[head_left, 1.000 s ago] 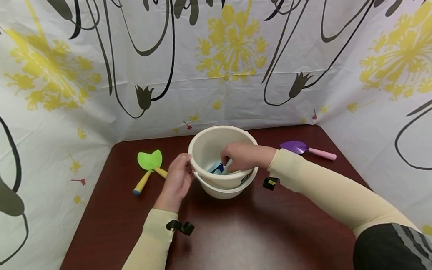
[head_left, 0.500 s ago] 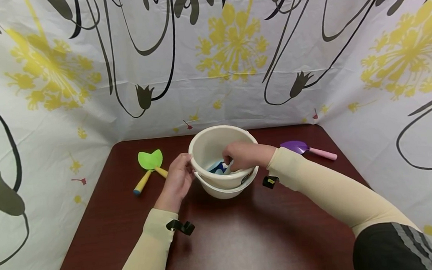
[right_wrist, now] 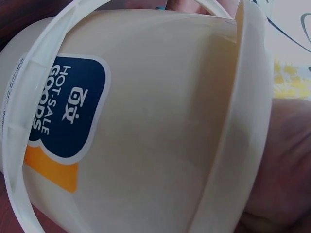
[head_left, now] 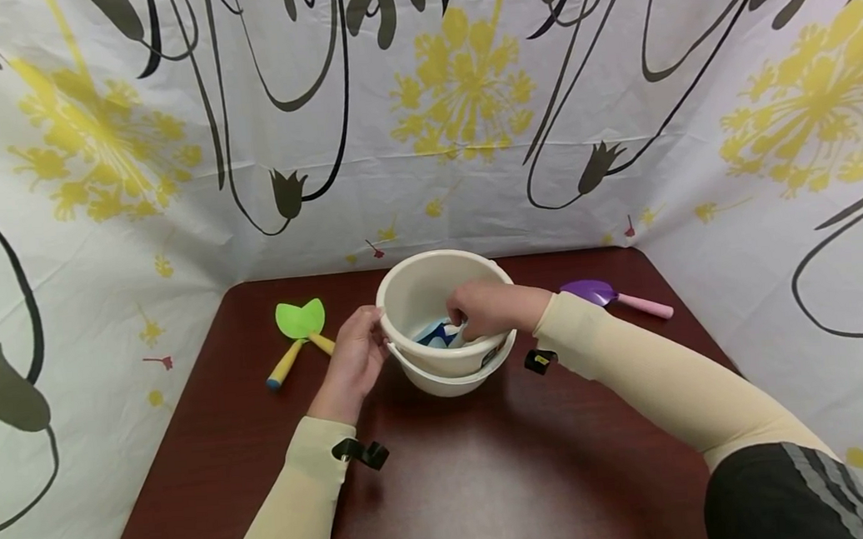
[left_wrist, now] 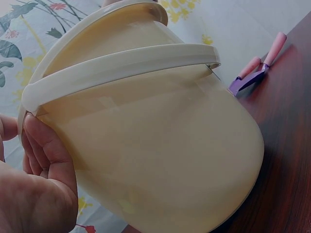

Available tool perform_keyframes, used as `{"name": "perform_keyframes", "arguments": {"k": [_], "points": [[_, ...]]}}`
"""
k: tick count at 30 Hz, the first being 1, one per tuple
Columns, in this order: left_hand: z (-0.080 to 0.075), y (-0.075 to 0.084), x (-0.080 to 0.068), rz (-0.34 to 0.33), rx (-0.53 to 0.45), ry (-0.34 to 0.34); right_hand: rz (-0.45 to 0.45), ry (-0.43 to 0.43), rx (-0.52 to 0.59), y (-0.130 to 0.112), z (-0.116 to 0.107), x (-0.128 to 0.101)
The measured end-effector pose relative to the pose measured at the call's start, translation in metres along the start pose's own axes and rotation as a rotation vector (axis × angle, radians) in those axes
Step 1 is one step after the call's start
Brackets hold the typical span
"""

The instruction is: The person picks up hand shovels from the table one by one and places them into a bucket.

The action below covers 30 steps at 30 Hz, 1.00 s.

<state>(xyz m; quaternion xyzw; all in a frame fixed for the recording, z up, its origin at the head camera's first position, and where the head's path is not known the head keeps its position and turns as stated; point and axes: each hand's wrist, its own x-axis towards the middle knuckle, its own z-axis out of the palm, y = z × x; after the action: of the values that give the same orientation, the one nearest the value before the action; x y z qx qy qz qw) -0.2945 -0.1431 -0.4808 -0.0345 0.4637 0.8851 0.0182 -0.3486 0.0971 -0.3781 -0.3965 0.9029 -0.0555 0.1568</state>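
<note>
Bucket (head_left: 446, 318) steadied by my left hand (head_left: 355, 362) gripping its side; my right hand (head_left: 483, 309) pinches a blue-and-white item (head_left: 436, 334) inside, not yet lifted clear.

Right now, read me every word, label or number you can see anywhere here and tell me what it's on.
"HOT-SALE GOODS" in white letters, on the dark blue sticker on the outer wall of the cream bucket.
A white logo mark sits beside those words on the same sticker; it cannot be read as letters.
A strip of tiny print runs along the sticker's edge: too small to read.
Nothing readable on the green shovel, the purple shovel or the curtain.
</note>
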Motion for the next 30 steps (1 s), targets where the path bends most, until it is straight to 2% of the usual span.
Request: {"name": "perform_keyframes", "arguments": {"k": [7,22,30], "points": [[0.0,0.001,-0.001,-0.005,0.004,-0.001,-0.015,0.027,0.084,0.005,-0.004,-0.006],[0.001,0.002,-0.002,0.002,0.006,-0.007,-0.013,0.246,0.19,0.025,-0.01,-0.034],[0.001,0.002,-0.001,-0.007,0.016,-0.015,0.009,0.362,0.223,0.038,-0.014,-0.063]]}}
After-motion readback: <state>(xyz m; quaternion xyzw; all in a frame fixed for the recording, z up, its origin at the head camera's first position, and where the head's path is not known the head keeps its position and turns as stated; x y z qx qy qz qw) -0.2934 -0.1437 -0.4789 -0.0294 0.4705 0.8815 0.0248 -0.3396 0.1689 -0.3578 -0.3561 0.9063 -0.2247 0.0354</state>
